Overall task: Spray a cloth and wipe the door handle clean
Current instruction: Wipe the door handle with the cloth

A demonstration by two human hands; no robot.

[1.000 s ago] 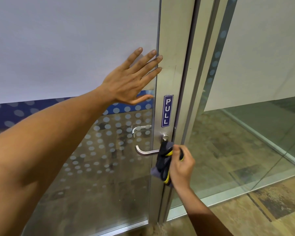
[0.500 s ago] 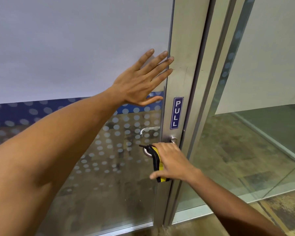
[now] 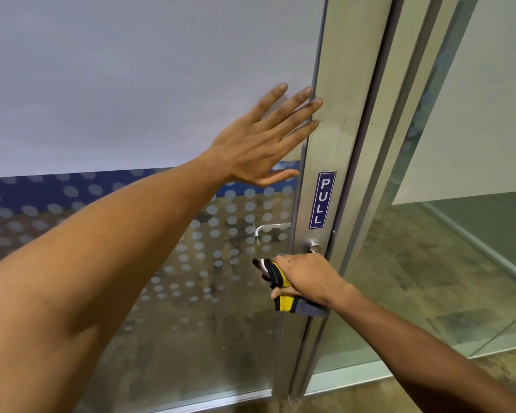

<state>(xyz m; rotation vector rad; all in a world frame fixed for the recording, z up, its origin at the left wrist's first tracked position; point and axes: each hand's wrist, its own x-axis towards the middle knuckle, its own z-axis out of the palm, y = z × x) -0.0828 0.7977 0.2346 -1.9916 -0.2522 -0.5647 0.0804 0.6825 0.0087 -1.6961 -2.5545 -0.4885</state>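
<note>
Yellow-and-grey cloth (image 3: 283, 302) wrapped over door handle (image 3: 314, 245), right hand (image 3: 307, 275) fingers closed around both, likely rubbing the lever. Left hand (image 3: 259, 144), fingers spread flat on door (image 3: 131, 84), probably bracing it.

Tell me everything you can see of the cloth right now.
The cloth is soft fabric in yellow, black and grey-blue. The right hand grips it bunched over the door handle, so most of the lever is covered; only a bit of bright metal shows at the free end. A black fold wraps that end, and a yellow and grey corner hangs below the hand against the door's metal frame. Whether it is damp cannot be told.
</note>
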